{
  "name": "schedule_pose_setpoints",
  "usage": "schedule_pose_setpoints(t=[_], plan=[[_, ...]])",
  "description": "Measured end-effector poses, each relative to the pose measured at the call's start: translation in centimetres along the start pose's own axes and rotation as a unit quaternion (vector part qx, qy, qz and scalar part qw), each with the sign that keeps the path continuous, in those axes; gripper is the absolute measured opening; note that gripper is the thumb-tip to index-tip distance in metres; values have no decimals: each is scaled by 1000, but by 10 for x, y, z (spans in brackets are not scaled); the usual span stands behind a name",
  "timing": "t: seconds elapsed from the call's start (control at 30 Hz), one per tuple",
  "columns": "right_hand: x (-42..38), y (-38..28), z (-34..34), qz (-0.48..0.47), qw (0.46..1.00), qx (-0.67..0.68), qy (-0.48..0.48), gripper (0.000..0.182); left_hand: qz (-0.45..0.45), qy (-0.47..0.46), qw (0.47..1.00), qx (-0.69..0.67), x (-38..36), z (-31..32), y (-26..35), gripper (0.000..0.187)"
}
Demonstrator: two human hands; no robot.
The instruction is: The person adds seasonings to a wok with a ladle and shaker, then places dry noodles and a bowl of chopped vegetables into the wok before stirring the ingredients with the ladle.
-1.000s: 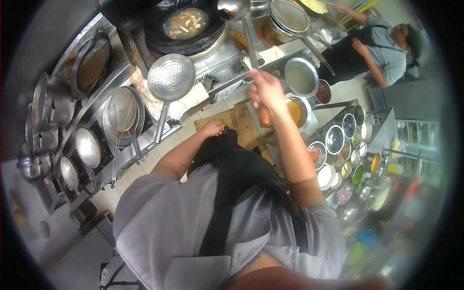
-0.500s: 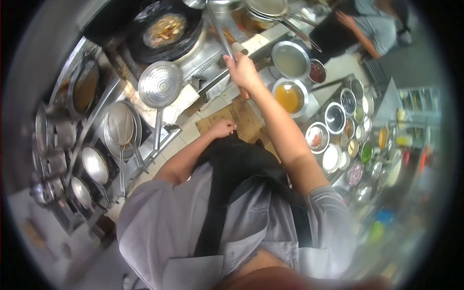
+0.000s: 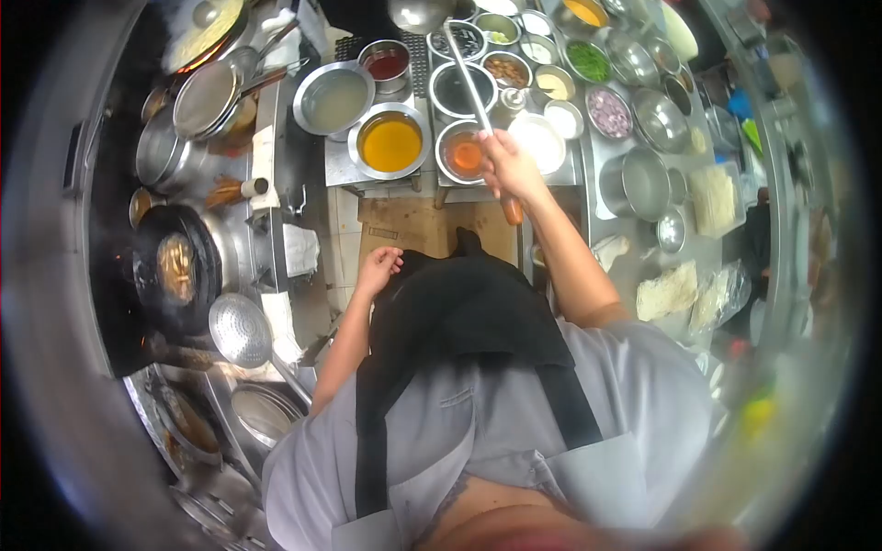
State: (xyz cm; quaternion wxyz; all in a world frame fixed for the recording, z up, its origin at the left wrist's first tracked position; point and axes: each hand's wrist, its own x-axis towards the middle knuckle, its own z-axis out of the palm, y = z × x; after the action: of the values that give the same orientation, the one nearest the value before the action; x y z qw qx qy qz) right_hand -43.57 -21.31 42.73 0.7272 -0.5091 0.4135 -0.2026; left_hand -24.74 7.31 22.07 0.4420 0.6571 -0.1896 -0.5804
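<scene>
My right hand (image 3: 508,167) is closed around the long handle of a ladle (image 3: 469,81), near its wooden end. The metal shaft runs up and away over the ingredient bowls, and its rounded bowl (image 3: 421,13) is at the top edge of the view. Beneath the shaft are a bowl of dark contents (image 3: 452,92) and a bowl with something orange (image 3: 464,158). My left hand (image 3: 378,269) hangs beside the black apron, fingers loosely bent and slightly apart, with nothing visible in it.
On the left, a dark wok (image 3: 152,266) with food sits on the range, and a perforated skimmer (image 3: 241,331) lies nearby. Ahead are a basin of yellow liquid (image 3: 390,144), a cloudy basin (image 3: 333,101) and a red sauce pot (image 3: 386,64). Chopped onion (image 3: 608,112) and noodles (image 3: 668,289) are right.
My view has swung right, from the range toward the ingredient bowls. The ladle has come round with my right hand and now reaches over them. My left hand's fingers look looser.
</scene>
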Motion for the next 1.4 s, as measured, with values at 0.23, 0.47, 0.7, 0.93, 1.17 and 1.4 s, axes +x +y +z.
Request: schedule_pose_setpoints(t=[0.23,0.47,0.7,0.93,1.17,1.4], plan=[[83,48,-66,-57,967,-180,171,37,36,-11,999,25,21,27,24,27],[105,77,-73,-120,921,-303,214,40,21,19,1000,-2,4,32,10,27],[75,48,-61,-87,940,-276,183,41,37,44,998,7,1,28,-16,28],[74,43,-66,-42,977,-168,128,35,40,68,997,-8,2,30,-14,20],[79,43,-79,13,992,-85,88,34,36,93,995,-23,-2,42,-7,21],[80,39,-91,25,998,-5,59,30,71,117,991,-10,-4,60,-16,25]])
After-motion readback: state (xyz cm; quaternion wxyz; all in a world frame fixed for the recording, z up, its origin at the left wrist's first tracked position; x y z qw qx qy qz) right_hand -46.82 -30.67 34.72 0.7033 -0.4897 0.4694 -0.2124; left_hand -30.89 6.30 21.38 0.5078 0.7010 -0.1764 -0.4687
